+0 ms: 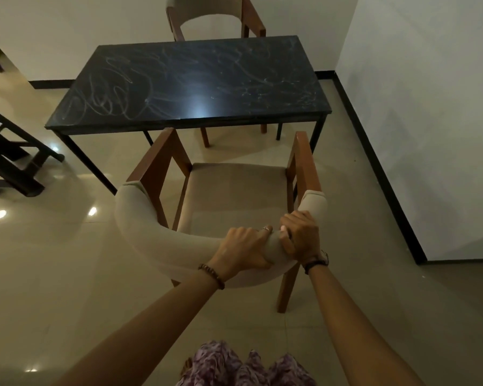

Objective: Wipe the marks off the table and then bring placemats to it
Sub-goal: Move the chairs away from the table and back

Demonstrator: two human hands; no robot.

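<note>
Looking at the worktop [190, 82] ahead, I see pale marks [109, 98] scrawled across its dark top, unwiped. My left hand [243, 247] and right hand [300, 236] grip the chair [234, 188] back, fingers curled round its padding. I judge this is clearing access; next I need a cloth, none visible.

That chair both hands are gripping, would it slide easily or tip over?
The chair probably slides readily: the floor tiles look glossy. Its wooden frame suggests moderate weight. Both the left hand and right hand grip high on the backrest, so tipping seems possible.
</note>
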